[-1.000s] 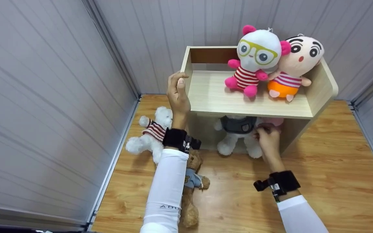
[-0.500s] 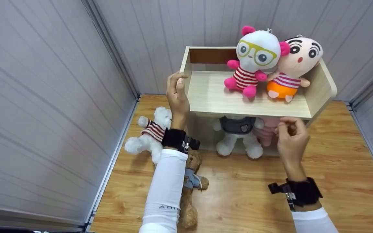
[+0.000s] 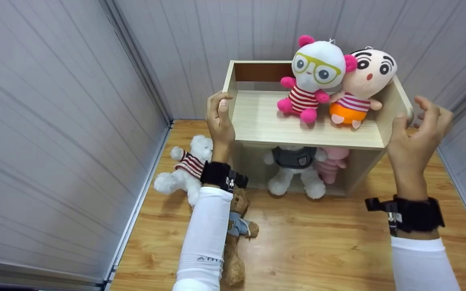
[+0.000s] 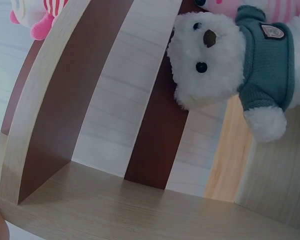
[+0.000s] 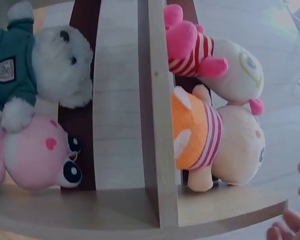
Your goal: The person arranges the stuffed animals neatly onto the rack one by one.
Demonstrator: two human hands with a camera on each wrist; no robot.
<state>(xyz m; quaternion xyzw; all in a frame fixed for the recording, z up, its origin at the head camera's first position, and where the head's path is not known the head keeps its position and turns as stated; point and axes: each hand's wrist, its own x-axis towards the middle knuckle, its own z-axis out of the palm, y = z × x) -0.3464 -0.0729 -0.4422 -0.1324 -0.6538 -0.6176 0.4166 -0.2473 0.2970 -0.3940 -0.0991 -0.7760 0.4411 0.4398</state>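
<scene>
Head view: two-tier shelf (image 3: 263,123), long axis left to right, between both hands.
Left hand (image 3: 220,119): fingers bent at the left panel (image 3: 229,81) edge; whether gripping, cannot tell. Right hand (image 3: 417,135): fingers spread, just beside the right panel (image 3: 395,107). Shelf: flat, pale wood-grain boards. Lower level: fluffy white bear (image 3: 297,161), dark knit top. Upper level: round-headed panda (image 3: 313,79), striped, against smooth-faced boy doll (image 3: 365,81). Beside the bear: pink frog (image 3: 329,166), partly hidden.

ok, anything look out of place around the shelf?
Yes: the white bear in stripes and brown bear lie on the floor, outside the shelf, while the panda-like toy and round-headed doll sit on its top level. No spill or visible damage.
</scene>
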